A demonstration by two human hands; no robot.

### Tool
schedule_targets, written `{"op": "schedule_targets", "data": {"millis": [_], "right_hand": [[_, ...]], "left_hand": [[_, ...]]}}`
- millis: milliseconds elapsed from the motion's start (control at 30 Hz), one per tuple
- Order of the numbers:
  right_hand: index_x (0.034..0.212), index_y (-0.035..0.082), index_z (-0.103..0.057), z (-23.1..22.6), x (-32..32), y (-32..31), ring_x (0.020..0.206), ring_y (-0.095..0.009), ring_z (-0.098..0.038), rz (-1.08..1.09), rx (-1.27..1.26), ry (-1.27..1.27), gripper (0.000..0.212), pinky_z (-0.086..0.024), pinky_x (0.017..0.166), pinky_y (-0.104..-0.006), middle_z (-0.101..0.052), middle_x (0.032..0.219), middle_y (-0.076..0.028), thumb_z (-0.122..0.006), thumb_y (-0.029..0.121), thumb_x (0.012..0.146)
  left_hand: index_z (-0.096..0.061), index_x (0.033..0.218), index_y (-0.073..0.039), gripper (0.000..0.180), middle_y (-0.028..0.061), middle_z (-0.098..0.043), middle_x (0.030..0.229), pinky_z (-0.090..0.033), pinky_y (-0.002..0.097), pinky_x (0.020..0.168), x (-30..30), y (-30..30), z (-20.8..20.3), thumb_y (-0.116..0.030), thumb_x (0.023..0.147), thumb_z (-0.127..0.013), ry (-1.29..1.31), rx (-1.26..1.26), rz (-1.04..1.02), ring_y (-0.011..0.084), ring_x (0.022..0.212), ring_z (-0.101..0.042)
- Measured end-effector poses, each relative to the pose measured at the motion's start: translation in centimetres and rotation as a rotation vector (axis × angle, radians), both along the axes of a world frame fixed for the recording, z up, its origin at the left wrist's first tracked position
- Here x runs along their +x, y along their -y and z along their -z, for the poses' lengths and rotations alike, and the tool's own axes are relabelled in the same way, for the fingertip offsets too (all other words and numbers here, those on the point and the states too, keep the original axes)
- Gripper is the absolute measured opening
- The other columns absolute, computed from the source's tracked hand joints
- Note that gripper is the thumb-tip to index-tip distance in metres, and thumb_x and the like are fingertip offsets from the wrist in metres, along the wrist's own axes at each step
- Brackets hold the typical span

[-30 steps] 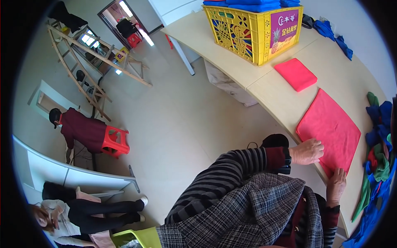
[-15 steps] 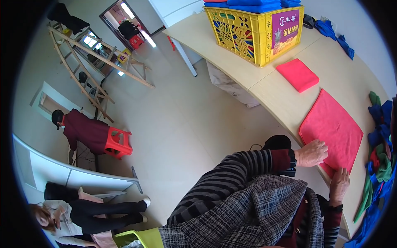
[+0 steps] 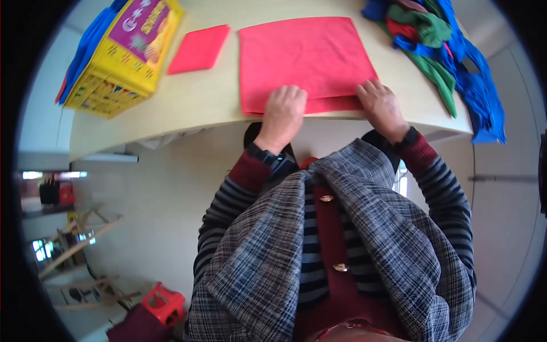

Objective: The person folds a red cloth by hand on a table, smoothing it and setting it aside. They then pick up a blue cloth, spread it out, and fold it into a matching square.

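The left hand (image 3: pixel 283 117) is with its fingers bent down on the near edge of the red cloth (image 3: pixel 299 60); its fingertips are turned under and a little blurred, so I cannot tell whether they pinch the fabric. The right hand (image 3: pixel 380 108) is also half curled, at the near right corner of this cloth; what its fingers hold beneath is hidden too. The cloth lies on the table (image 3: pixel 188 108), between the two hands and beyond them, with a narrow strip along its near edge showing between the hands.

To the left of the left hand and farther off is a folded red cloth (image 3: pixel 199 50), and past it the yellow crate (image 3: pixel 122 77), tilted by the lens; the blue cloths (image 3: pixel 91 48) in it are partly cut by the dark rim. Beyond the right hand, to its right, lies a tangled heap of blue and green fabric (image 3: pixel 436 48), whose separate pieces are hard to distinguish. Far behind the left hand, at lower left, a red stool (image 3: pixel 163 305) is seen only partly.
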State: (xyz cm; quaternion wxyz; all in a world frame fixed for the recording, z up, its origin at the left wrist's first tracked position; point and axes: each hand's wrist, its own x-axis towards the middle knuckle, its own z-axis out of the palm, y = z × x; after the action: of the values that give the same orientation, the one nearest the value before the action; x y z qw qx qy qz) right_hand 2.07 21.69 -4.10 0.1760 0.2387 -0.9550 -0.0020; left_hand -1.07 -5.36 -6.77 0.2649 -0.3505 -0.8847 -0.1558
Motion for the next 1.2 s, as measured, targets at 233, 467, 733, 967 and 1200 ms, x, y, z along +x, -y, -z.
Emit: {"op": "schedule_targets", "data": {"millis": [233,467,733,967,1200], "right_hand": [[0.099,0.005,-0.057,0.5,2.6,-2.1,0.092,-0.029,-0.059,0.007,-0.034,-0.039,0.018,-0.05,0.085,-0.04,-0.057,0.092,-0.01,-0.058,0.005,0.081],[0.1,0.005,-0.059,-0.3,2.8,-2.4,0.093,-0.028,-0.059,-0.009,-0.018,0.018,0.019,-0.048,0.089,-0.0394,-0.058,0.093,-0.01,-0.06,0.005,0.081],[0.099,0.005,-0.06,-0.2,3.9,-3.1,0.094,-0.029,-0.06,-0.036,-0.063,0.082,0.016,-0.049,0.089,-0.0396,-0.059,0.094,-0.01,-0.062,0.006,0.083],[0.102,0.004,-0.061,-2.1,3.8,-2.7,0.097,-0.03,-0.061,-0.036,-0.101,0.184,0.017,-0.052,0.085,-0.0405,-0.061,0.099,-0.011,-0.065,0.014,0.089],[0.122,0.009,-0.063,-2.1,-1.4,1.3,0.116,-0.034,-0.059,-0.003,-0.298,0.285,0.034,-0.051,0.096,-0.0436,-0.063,0.119,-0.015,-0.065,0.03,0.095]], "left_hand": [[-0.062,0.099,-0.006,0.018,0.0075,-0.061,0.095,-0.048,0.0401,0.079,2.0,0.0,1.3,-0.005,0.084,-0.071,0.002,-0.04,0.066,0.0266,0.088,-0.059],[-0.063,0.1,-0.006,0.019,0.0073,-0.061,0.095,-0.048,0.0397,0.079,2.2,0.2,0.4,-0.005,0.083,-0.072,-0.038,0.011,0.105,0.0262,0.088,-0.059],[-0.062,0.094,-0.007,0.015,0.0067,-0.059,0.091,-0.047,0.0384,0.076,2.6,1.2,0.6,-0.006,0.082,-0.07,0.028,-0.014,0.211,0.0252,0.086,-0.058],[-0.062,0.092,-0.007,0.013,0.0061,-0.059,0.09,-0.047,0.0392,0.074,2.6,2.2,-0.6,-0.009,0.083,-0.071,0.092,-0.022,0.225,0.0248,0.085,-0.058],[-0.064,0.112,-0.005,0.025,0.0126,-0.063,0.117,-0.049,0.0444,0.092,-5.7,4.4,-3.5,-0.019,0.092,-0.067,0.214,0.023,0.064,0.0332,0.109,-0.059]]}}
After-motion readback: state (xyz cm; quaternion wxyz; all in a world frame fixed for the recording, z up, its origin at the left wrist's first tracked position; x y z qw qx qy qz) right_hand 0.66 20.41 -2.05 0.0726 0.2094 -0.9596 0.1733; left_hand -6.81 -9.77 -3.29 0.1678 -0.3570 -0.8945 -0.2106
